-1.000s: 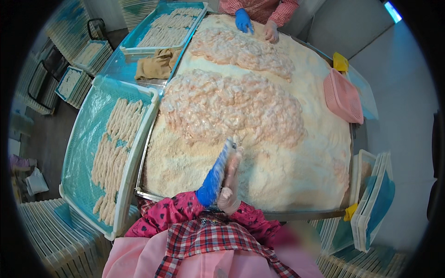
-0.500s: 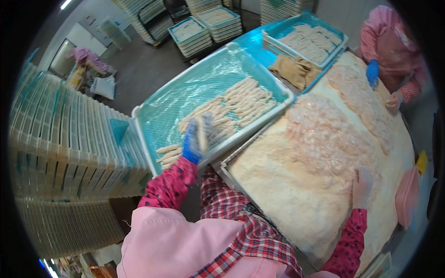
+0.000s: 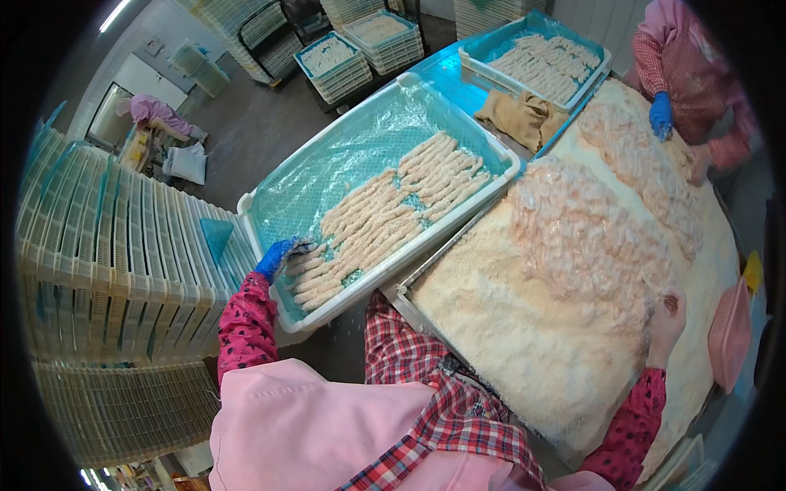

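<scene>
Tray (image 3: 270,214) left of the table (image 3: 491,327), touching its edge. Breaded strips (image 3: 393,213) lie in rows in the tray. Left hand (image 3: 277,258) at the tray's near corner, apparently on the strips. Right hand (image 3: 667,323) on the table's crumbs (image 3: 508,344), just beside the raw pile (image 3: 581,237). Stacked crates (image 3: 106,270) further left.

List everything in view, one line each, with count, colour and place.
Breaded strips: many, pale tan, rows in near tray.
Teal-lined white plastic tray: one, left of table.
Crumb-covered table: one, beige, right.
Raw battered pieces: heap, pinkish, on crumbs.
Second filled tray: one, top.
Brown cloth: one, between trays.
Stacked white crates: many, left.
Pink basket: one, right edge.
Co-worker's blue glove: one, top right.
Left hand: blue glove, on strips.
Right hand: bare, on crumbs.
</scene>
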A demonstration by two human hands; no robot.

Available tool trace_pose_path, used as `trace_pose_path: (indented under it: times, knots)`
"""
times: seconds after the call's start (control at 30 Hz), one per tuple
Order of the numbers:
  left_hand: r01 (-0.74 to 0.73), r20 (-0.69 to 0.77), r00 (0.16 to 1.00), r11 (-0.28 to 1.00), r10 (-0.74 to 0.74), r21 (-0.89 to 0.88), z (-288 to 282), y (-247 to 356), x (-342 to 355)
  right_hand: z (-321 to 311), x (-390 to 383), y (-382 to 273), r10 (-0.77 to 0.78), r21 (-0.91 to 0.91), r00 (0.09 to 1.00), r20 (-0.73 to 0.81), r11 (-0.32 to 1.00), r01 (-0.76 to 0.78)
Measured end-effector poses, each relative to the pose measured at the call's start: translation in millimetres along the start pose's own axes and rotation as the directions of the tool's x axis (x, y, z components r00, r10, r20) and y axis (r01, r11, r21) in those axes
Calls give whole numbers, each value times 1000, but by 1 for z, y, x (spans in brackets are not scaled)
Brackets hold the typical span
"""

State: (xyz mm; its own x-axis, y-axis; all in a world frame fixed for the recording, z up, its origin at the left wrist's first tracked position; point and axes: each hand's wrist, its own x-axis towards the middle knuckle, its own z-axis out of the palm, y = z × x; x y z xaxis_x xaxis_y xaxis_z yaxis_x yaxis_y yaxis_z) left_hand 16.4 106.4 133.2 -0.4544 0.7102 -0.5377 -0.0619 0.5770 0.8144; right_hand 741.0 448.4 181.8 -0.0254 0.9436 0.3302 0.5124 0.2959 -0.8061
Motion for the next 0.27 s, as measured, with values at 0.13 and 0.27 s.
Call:
trace_pose_path:
  times: [0.13, 0.27]
  knots:
    - [19, -62, 998, 995, -13, 97, -31, -7, 14, 20, -79, -50, -44, -220, 949, 313, 968, 117]
    - [-462, -163, 838, 836, 521, 296, -35, -51, 69, 29, -119, -66, 16, -161, 771, 637, 980, 113]
